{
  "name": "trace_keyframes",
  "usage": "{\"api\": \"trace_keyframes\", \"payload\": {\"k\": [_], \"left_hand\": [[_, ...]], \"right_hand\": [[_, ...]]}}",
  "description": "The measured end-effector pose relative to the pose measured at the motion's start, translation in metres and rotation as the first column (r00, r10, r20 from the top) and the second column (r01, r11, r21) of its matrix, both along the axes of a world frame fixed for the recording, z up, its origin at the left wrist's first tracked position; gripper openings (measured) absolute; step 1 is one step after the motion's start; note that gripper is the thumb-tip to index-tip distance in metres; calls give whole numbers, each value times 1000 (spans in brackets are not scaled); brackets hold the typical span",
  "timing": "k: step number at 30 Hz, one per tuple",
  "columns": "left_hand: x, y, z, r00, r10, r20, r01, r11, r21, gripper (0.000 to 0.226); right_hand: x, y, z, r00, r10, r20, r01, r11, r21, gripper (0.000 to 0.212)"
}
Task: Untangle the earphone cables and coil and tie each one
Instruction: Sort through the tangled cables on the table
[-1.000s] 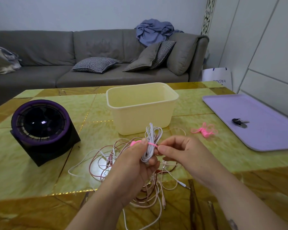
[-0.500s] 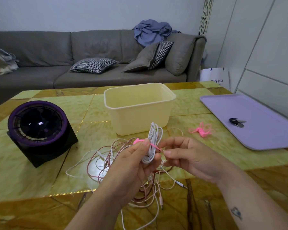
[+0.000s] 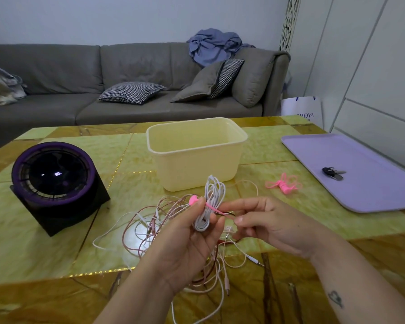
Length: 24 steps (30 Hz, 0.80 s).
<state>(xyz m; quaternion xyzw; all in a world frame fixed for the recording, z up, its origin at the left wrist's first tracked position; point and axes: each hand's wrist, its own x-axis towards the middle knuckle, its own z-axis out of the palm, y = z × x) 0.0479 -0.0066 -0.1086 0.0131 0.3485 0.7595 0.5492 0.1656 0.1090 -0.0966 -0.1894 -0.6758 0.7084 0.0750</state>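
Both forearms enter from the bottom edge, cut off below the wrist. The left hand (image 3: pixel 185 244) grips a coiled white earphone cable (image 3: pixel 211 199) upright, fingers curled round the coil's lower half so that only its bottom loop and top loops show. Its thumb presses the head of a pink tie (image 3: pixel 193 199) against the bundle. The tie's thin tail crosses the coil to the right hand (image 3: pixel 274 225), which pinches it between thumb and forefinger; the other fingers curl beneath. Whether the tie goes fully round the coil cannot be told.

Under and behind the hands, a tangle of cables (image 3: pixel 147 228) in white and reddish pink lies on the green table (image 3: pixel 33 242), its middle hidden by the left hand. Farther back stand a cream tub (image 3: pixel 197 157) and, to the left, a purple-rimmed black device (image 3: pixel 54 181). Spare pink ties (image 3: pixel 283 185) lie near a lilac tray (image 3: pixel 372 195) holding what seem to be keys (image 3: pixel 332 173). A grey sofa (image 3: pixel 80 73) lies beyond.
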Motion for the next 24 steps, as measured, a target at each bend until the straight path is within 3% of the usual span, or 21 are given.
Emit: {"api": "trace_keyframes", "payload": {"k": [3,8,13,15,17,21,24], "left_hand": [[3,0,1,1000,-6,-8,6,1000,4,21],[4,1,1,999,-27,-43,27,1000,8,23],[5,-2,-1,974,-100,-202,103,995,5,21],[5,-3,-1,947,-156,-281,162,987,-2,20],[4,-6,0,892,-241,-381,245,969,-39,21],[-2,-9,-7,669,-396,-629,347,915,-207,22],[-4,-10,-9,579,-436,-689,328,898,-293,27]], "right_hand": [[1,3,-1,1000,-1,12,1,1000,3,41],[2,6,-3,999,15,32,-15,1000,-8,26],[3,10,-8,998,-1,65,2,1000,-8,16],[4,13,-10,997,-14,82,12,1000,16,27],[6,15,-9,994,-28,108,24,999,43,38],[7,13,-4,989,-75,124,42,968,247,7],[7,12,-2,983,-144,112,90,919,384,14]]}}
